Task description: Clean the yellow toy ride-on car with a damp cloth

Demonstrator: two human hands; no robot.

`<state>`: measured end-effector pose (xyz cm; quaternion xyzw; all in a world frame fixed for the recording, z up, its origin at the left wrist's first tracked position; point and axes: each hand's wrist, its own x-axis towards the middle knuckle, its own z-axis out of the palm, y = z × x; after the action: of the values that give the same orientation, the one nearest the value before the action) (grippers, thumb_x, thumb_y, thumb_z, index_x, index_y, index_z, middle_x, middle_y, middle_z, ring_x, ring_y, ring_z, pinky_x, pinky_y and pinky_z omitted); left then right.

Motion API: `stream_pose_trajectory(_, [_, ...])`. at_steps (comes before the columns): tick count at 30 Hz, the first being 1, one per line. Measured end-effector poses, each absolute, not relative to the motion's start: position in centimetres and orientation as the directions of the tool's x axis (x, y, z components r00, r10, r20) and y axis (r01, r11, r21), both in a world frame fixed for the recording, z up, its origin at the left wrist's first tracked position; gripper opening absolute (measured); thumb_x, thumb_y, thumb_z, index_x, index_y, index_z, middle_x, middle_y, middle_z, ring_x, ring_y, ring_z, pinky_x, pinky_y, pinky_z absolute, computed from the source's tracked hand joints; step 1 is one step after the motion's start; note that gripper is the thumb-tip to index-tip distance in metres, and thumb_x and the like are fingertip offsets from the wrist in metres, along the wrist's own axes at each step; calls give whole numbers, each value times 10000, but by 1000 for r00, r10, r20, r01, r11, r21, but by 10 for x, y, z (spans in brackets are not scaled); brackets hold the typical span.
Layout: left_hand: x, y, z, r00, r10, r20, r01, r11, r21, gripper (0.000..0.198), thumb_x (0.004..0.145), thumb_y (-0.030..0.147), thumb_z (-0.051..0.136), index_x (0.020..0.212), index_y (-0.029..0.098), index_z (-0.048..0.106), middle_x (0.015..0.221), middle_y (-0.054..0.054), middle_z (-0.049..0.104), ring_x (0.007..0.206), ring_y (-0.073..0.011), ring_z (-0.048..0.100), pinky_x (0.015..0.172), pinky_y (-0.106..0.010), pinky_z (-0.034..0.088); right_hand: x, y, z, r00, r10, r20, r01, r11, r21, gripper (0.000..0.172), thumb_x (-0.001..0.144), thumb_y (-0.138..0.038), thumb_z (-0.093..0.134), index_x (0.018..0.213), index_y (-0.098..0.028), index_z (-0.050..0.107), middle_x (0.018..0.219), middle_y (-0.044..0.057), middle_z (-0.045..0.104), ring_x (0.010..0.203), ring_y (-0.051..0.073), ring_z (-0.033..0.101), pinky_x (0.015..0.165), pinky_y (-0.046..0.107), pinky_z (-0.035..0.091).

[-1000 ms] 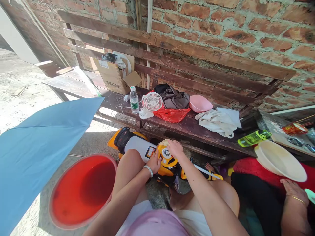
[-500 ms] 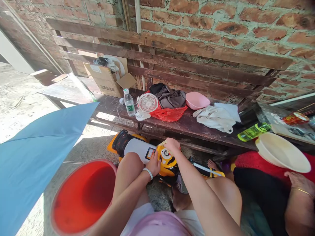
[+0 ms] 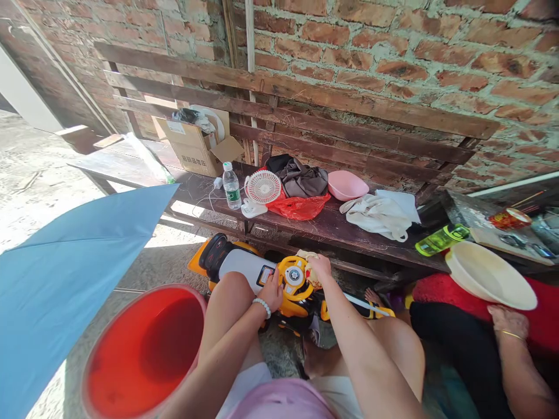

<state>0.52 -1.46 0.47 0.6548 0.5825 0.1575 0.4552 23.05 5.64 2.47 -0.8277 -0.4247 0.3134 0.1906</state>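
Note:
A yellow toy steering wheel (image 3: 293, 276) with a dark round badge faces up on a yellow, black and white ride-on toy car (image 3: 239, 267) between my knees. My left hand (image 3: 271, 292), with a beaded bracelet at the wrist, is closed on the wheel's left rim. On the opposite side, my right hand (image 3: 321, 267) is closed on a pale yellowish cloth (image 3: 312, 278) with red marks, pressed against the wheel's right rim. Part of the cloth is hidden beneath that hand.
At my left stand a red tub (image 3: 126, 349) and a blue umbrella (image 3: 87, 250). A wooden bench (image 3: 323, 228) ahead bears a carton (image 3: 192, 145), water bottle (image 3: 232, 189), white fan (image 3: 263, 186) and pink basin (image 3: 348, 185). Another person's hand (image 3: 509, 322) is by a cream basin (image 3: 489, 276).
My right hand has moved with the cloth from the top of the steering wheel to its right side, uncovering more of the wheel. My left hand stays at the left rim.

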Motion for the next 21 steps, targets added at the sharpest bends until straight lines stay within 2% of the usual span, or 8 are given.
stream_pose_trajectory(3, [6,-15,8,286,889,-356,634,103,767,880,983,326,561,1739,11,241,1751,-258,436,1667,-373,359,1392,-494,276,239,41,25,401,848,-346,562,-526,-639,449,856,-299,559,1206,-194,820,1167,72,862,1028,222,801,780,235,591])
stream_pose_trajectory(6, [6,-16,11,290,883,-370,632,113,767,870,994,318,555,1728,-22,236,1765,-280,398,1670,-388,341,1376,-480,306,247,35,31,267,892,-365,596,-451,-665,444,869,-274,593,1253,-188,799,1277,86,837,1104,228,786,870,255,594])
stream_pose_trajectory(8, [7,-17,11,278,899,-340,614,106,782,861,986,309,564,1716,-28,255,1743,-284,432,1656,-399,362,1363,-489,327,249,35,39,162,904,-396,710,-385,-589,439,872,-244,628,1279,-211,788,1332,83,818,1167,238,769,936,277,580])
stream_pose_trajectory(10, [8,-18,10,261,914,-309,603,96,792,849,976,305,568,1707,-18,280,1722,-279,468,1635,-413,396,1354,-506,340,246,38,48,113,899,-424,851,-308,-426,475,869,-229,670,1333,-253,766,1391,79,793,1237,258,746,993,312,564])
stream_pose_trajectory(13, [8,-17,9,255,909,-331,617,111,779,853,971,330,570,1711,7,296,1734,-265,460,1649,-403,386,1367,-482,325,230,46,62,137,896,-422,961,-224,-163,474,892,-256,699,1362,-286,756,1429,115,765,1312,309,717,1032,382,551])
stream_pose_trajectory(15, [8,-17,9,267,894,-360,633,119,765,880,974,358,566,1725,10,269,1763,-259,418,1674,-374,351,1381,-455,302,219,51,69,178,890,-419,972,-225,-66,408,919,-269,686,1317,-281,777,1385,131,780,1313,324,719,1028,400,547])
stream_pose_trajectory(17, [8,-17,9,278,891,-359,634,111,765,897,978,379,555,1735,11,246,1778,-255,393,1687,-358,329,1387,-454,293,213,55,72,214,869,-445,964,-261,-46,356,930,-279,681,1269,-280,791,1337,123,801,1278,314,740,989,381,551])
stream_pose_trajectory(21, [7,-18,8,276,894,-353,626,111,772,906,974,372,565,1735,3,241,1775,-264,394,1679,-368,339,1385,-469,293,217,54,70,236,835,-497,936,-333,-114,316,942,-324,664,1232,-291,787,1317,91,814,1202,281,773,870,320,552])
